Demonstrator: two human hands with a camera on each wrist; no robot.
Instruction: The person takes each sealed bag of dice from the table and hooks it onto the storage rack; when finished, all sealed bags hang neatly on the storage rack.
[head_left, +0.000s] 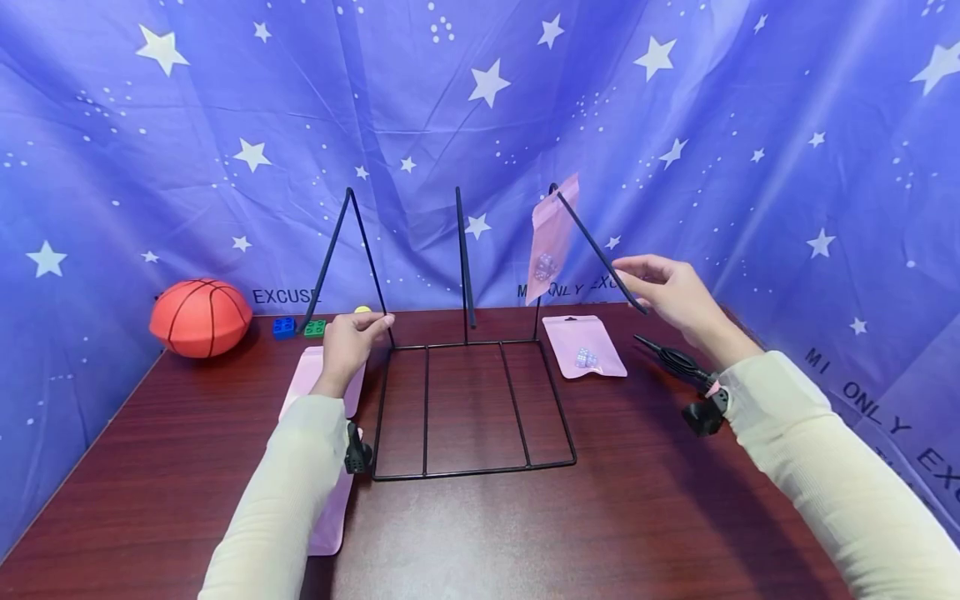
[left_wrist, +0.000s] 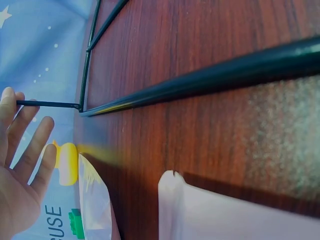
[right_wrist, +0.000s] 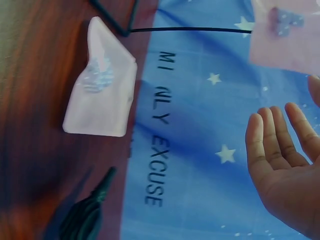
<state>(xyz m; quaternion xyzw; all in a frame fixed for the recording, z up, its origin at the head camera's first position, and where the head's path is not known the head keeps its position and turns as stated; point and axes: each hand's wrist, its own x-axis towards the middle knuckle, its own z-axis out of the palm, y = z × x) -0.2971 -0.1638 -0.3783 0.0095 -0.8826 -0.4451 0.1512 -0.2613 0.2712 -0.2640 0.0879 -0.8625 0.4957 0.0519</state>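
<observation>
Wire rack (head_left: 467,342) stands upright, prongs (head_left: 325,260) sloping toward the viewer; left fingers (head_left: 381,323) pinch a post (head_left: 371,265), right fingers (head_left: 636,264) a prong (head_left: 588,234).

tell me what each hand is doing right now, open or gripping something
Left hand: closed, pinching the black rack.
Right hand: at a rack prong; can't tell whether it's gripping.

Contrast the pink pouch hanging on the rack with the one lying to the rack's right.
The hanging pouch dangles from a rack prong; the lying pouch rests on the table. To the head camera, the hanging pouch looks narrower, the lying pouch broader. Both are pink and hold small pieces.
</observation>
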